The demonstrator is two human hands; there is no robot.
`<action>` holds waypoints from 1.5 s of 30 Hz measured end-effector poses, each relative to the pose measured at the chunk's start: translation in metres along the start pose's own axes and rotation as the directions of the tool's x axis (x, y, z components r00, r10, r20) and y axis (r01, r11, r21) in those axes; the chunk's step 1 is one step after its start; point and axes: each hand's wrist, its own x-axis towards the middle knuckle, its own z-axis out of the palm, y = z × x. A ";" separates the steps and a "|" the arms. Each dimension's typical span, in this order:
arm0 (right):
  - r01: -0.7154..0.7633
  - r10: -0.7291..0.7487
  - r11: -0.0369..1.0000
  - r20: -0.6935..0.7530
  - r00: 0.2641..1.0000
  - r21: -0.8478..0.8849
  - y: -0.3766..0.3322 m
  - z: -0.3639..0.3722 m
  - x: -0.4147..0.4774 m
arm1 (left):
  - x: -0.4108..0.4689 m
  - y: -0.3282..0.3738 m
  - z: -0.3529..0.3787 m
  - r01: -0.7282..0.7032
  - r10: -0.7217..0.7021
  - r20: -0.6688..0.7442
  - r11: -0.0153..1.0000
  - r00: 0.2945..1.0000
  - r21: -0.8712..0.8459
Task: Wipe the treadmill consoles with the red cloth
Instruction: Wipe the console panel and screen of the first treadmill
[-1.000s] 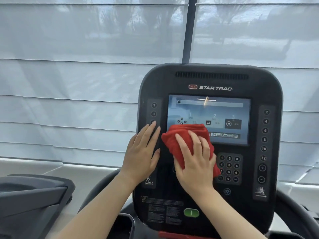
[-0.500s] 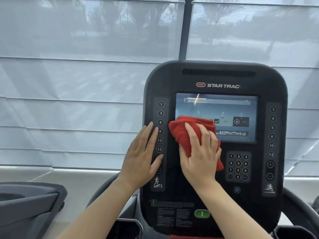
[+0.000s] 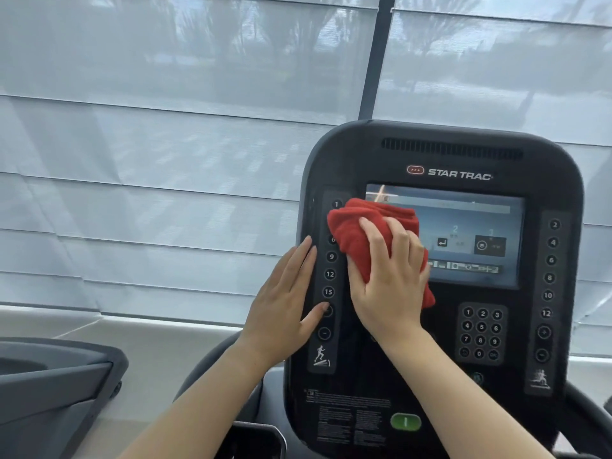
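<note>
The red cloth (image 3: 351,233) is bunched against the upper left corner of the screen (image 3: 470,226), overlapping the top of the left button column (image 3: 329,274) on the treadmill console (image 3: 414,369). The right hand (image 3: 390,283) lies flat over the cloth with fingers extended and spread, pressing it to the panel rather than gripping it. The left hand (image 3: 284,303) is flat with fingers together against the console's left edge, its thumb touching the panel at the lower buttons of that column.

Probable faults:
- Unintended input. The screen appears live; pressure through the cloth may trigger a touch command or an incline button. The left thumb poses the same risk.
- Cloth slip. Because the cloth is only pressed, not held, a fast stroke may let it slide out from under the palm.
- Incomplete coverage. The keypad (image 3: 481,332), the right side of the panel and the green button (image 3: 405,421) appear not yet covered by this stroke.
- The neighbouring console (image 3: 56,385) at the left may be overlooked.
</note>
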 end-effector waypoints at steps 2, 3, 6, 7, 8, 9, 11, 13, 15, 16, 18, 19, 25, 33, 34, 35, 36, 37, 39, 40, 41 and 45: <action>-0.007 0.007 0.999 0.014 1.000 0.032 0.001 -0.002 0.003 | -0.003 0.000 0.001 0.007 -0.007 -0.004 1.000 1.000 -0.016; -0.018 0.018 0.998 0.013 1.000 0.054 0.000 -0.003 0.009 | -0.005 0.000 0.002 0.015 -0.016 -0.008 1.000 1.000 -0.027; -0.043 0.042 0.995 0.014 0.999 0.089 -0.006 -0.002 0.026 | -0.014 0.003 0.004 0.045 -0.046 -0.017 0.998 0.999 -0.053; -0.043 0.041 0.995 0.025 0.999 0.089 -0.008 -0.001 0.026 | -0.017 0.004 0.005 0.059 -0.060 -0.016 0.996 0.998 -0.062; -0.033 0.030 0.996 0.036 0.999 0.082 -0.009 0.000 0.023 | -0.021 0.005 0.006 0.075 -0.076 -0.012 0.995 0.997 -0.071; -0.017 0.014 0.997 0.047 0.999 0.073 -0.010 0.001 0.014 | -0.024 0.005 0.007 0.087 -0.088 -0.006 0.993 0.996 -0.081; 0.016 -0.019 0.998 0.067 0.998 0.055 -0.009 0.002 -0.011 | -0.031 0.006 0.010 0.106 -0.106 0.007 0.989 0.994 -0.106; 0.030 -0.034 0.998 0.080 0.996 0.049 -0.007 0.002 -0.032 | -0.039 0.006 0.012 0.134 -0.132 0.025 0.982 0.991 -0.130; 0.024 -0.028 0.998 0.072 0.997 0.058 -0.008 0.004 -0.035 | -0.046 0.006 0.015 0.151 -0.148 0.033 0.979 0.988 -0.138; 0.022 -0.026 0.997 0.062 0.998 0.068 -0.010 0.005 -0.030 | -0.049 0.006 0.017 0.158 -0.155 0.031 0.977 0.987 -0.140; 0.039 -0.042 0.997 0.043 0.998 0.070 -0.017 0.007 -0.015 | -0.056 0.008 0.020 0.185 -0.182 0.033 0.971 0.983 -0.152; 0.057 -0.060 0.997 0.044 0.997 0.056 -0.020 0.008 -0.009 | -0.059 0.009 0.021 0.205 -0.202 0.033 0.965 0.979 -0.164; 0.149 -0.148 0.989 0.119 0.982 -0.001 -0.015 0.009 -0.046 | -0.078 0.015 0.028 0.281 -0.277 0.051 0.932 0.960 -0.227; 0.096 -0.098 0.995 0.064 0.993 0.039 -0.033 0.011 0.002 | -0.083 0.010 0.024 0.274 -0.263 0.078 0.941 0.962 -0.201; 0.093 -0.096 0.995 0.061 0.994 0.036 -0.035 0.012 0.007 | -0.084 0.011 0.023 0.275 -0.264 0.079 0.938 0.961 -0.212; 0.100 -0.101 0.995 0.059 0.993 0.028 -0.036 0.013 0.008 | -0.084 0.011 0.023 0.277 -0.265 0.079 0.934 0.961 -0.225; 0.112 -0.113 0.994 0.057 0.992 0.015 -0.035 0.014 0.003 | -0.084 0.011 0.024 0.277 -0.266 0.078 0.932 0.961 -0.234; 0.124 -0.124 0.992 0.063 0.990 0.006 -0.033 0.014 -0.006 | -0.084 0.011 0.024 0.278 -0.267 0.077 0.930 0.961 -0.241; 0.138 -0.137 0.990 0.084 0.987 -0.003 -0.026 0.014 -0.034 | -0.085 0.011 0.026 0.281 -0.271 0.076 0.925 0.960 -0.255; 0.143 -0.142 0.990 0.099 0.985 -0.007 -0.022 0.013 -0.052 | -0.085 0.010 0.026 0.279 -0.269 0.075 0.924 0.960 -0.263; 0.148 -0.145 0.989 0.117 0.982 -0.012 -0.018 0.013 -0.069 | -0.085 0.010 0.025 0.275 -0.265 0.075 0.922 0.961 -0.272; 0.141 -0.137 0.990 0.177 0.975 -0.009 -0.011 0.009 -0.103 | -0.093 0.010 0.022 0.280 -0.256 0.118 0.910 0.959 -0.305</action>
